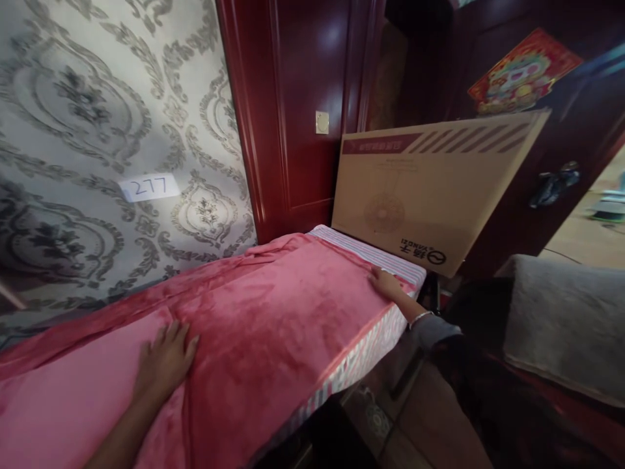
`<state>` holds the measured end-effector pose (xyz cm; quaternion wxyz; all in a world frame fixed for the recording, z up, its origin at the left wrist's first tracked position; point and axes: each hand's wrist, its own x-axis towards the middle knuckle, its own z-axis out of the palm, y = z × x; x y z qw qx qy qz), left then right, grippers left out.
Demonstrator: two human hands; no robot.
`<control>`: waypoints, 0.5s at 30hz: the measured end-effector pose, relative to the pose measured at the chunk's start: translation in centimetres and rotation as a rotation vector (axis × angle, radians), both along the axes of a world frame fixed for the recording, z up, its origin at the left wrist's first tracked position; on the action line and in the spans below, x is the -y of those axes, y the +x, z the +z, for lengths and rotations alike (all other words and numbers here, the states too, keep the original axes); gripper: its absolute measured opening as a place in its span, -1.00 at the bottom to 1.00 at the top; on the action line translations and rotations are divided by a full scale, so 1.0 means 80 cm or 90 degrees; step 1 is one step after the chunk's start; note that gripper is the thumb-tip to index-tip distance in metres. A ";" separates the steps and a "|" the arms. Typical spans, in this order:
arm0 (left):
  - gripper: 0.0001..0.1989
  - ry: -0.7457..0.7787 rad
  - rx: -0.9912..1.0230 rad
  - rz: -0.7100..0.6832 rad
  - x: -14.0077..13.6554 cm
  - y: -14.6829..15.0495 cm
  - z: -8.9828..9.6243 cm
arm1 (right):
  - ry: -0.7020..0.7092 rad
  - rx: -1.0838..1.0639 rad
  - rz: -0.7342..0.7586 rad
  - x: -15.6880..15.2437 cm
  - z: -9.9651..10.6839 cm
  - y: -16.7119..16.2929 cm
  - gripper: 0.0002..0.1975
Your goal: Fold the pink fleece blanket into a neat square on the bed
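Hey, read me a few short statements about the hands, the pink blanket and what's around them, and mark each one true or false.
1. The left hand rests on the pink blanket. True.
2. The right hand is near the blanket's edge, beside a striped sheet. True.
3. A suitcase stands beyond the striped sheet. False: it is a cardboard box.
4. The number on display is 217. False: the paper label reads 277.
5. Both hands are gloved. False: both are bare.

Over the blanket (273, 299), room lies open between the left hand (166, 358) and right hand (384, 283). The wall (97, 241) blocks the blanket's left side; the box (430, 189) stands past its far end. Right of the blanket, a sleeve (473, 378) crosses the gap before the gray cloth (566, 326).
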<state>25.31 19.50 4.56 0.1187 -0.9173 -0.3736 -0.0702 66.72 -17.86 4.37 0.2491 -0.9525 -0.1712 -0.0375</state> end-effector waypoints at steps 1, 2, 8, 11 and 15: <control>-0.42 -0.004 0.001 0.002 0.000 0.001 0.000 | -0.022 -0.009 0.000 0.000 0.000 0.006 -0.57; -0.41 -0.006 0.001 0.001 0.000 0.001 0.000 | -0.043 -0.017 -0.001 0.000 0.000 0.012 -0.57; -0.43 0.008 0.009 -0.044 -0.008 0.003 0.000 | -0.149 -0.045 0.012 0.001 0.006 0.042 -0.60; -0.47 0.006 0.003 -0.049 -0.010 0.003 0.000 | -0.181 -0.050 0.019 0.000 0.005 0.044 -0.61; -0.46 -0.003 -0.001 -0.034 -0.005 0.004 0.004 | -0.208 -0.055 0.016 0.000 0.005 0.041 -0.56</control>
